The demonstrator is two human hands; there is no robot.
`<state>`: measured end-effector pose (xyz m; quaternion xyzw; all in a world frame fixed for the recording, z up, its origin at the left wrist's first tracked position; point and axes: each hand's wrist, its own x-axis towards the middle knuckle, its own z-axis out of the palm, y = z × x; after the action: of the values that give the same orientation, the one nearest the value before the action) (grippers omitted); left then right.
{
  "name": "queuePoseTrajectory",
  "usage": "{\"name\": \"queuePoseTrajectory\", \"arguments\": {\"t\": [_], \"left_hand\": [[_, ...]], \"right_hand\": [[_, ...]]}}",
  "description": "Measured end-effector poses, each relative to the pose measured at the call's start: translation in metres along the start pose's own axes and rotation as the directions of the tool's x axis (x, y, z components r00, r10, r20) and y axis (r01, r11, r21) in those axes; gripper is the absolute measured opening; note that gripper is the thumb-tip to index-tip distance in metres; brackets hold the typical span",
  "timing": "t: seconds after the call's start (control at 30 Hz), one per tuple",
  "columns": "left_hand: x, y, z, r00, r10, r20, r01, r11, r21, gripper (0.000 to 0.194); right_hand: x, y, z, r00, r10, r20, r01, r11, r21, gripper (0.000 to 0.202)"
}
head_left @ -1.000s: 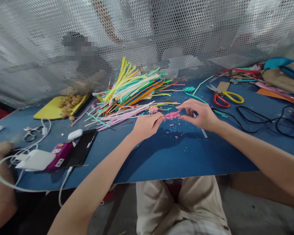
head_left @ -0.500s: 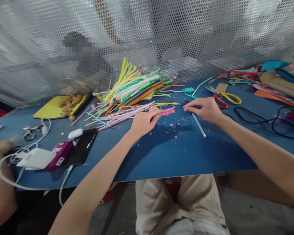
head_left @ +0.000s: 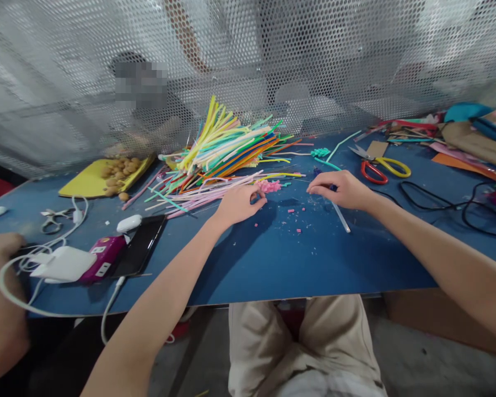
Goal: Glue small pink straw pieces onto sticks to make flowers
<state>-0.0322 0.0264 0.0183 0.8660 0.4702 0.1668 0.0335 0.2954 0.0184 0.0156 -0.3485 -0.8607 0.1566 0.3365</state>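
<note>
My left hand [head_left: 240, 205] is over the table with its thumb and forefinger curled into a ring. A fuzzy pink pipe-cleaner piece [head_left: 269, 186] shows just beyond its fingers and seems to be in its grip. A short teal bit [head_left: 286, 184] is beside the pink tip. My right hand [head_left: 342, 189] has its fingertips pinched together over a dark blue tool [head_left: 333, 188], mostly hidden by the hand. From the tool's lower end a clear stick [head_left: 341, 218], like a glue stick, points towards me. Small pink scraps [head_left: 298, 230] lie between my hands.
A heap of coloured pipe cleaners [head_left: 231, 146] lies at the back. Scissors [head_left: 376, 164] and a teal curled piece [head_left: 320, 152] are behind my right hand. Black cable [head_left: 432, 201] runs right. Leftward are a phone [head_left: 143, 248], chargers [head_left: 68, 263] and another person's arm [head_left: 2, 309].
My left hand has drawn slightly left and curled its fingers; the pink piece has shifted left with it. My right hand has barely moved.
</note>
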Motion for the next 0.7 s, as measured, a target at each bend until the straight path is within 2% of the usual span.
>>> {"name": "queuePoseTrajectory", "arguments": {"t": [0.13, 0.27, 0.4, 0.53, 0.6, 0.7], "left_hand": [[-0.001, -0.002, 0.003, 0.997, -0.054, 0.056, 0.053, 0.998, 0.019, 0.022], [0.001, -0.004, 0.007, 0.999, -0.040, 0.033, 0.039, 0.999, 0.032, 0.026], [0.001, 0.007, 0.010, 0.994, 0.052, -0.096, -0.055, 0.998, -0.026, 0.033], [-0.004, 0.029, 0.015, 0.938, 0.173, -0.301, -0.221, 0.966, -0.134, 0.037], [-0.007, 0.038, 0.017, 0.916, 0.218, -0.337, -0.276, 0.951, -0.136, 0.036], [-0.010, 0.048, 0.016, 0.896, 0.266, -0.354, -0.328, 0.936, -0.125, 0.034]], "right_hand": [[0.000, 0.001, 0.001, 1.000, -0.008, 0.028, 0.007, 1.000, 0.008, 0.022], [-0.001, -0.001, 0.002, 1.000, -0.009, 0.028, 0.009, 1.000, 0.009, 0.021], [-0.001, -0.007, 0.006, 1.000, 0.004, -0.010, -0.004, 1.000, -0.021, 0.020], [0.000, -0.022, 0.020, 0.994, -0.075, -0.081, 0.075, 0.997, 0.001, 0.018], [-0.001, -0.032, 0.028, 0.987, -0.119, -0.103, 0.126, 0.991, 0.055, 0.019], [-0.002, -0.045, 0.037, 0.985, -0.116, -0.129, 0.134, 0.981, 0.141, 0.017]]}}
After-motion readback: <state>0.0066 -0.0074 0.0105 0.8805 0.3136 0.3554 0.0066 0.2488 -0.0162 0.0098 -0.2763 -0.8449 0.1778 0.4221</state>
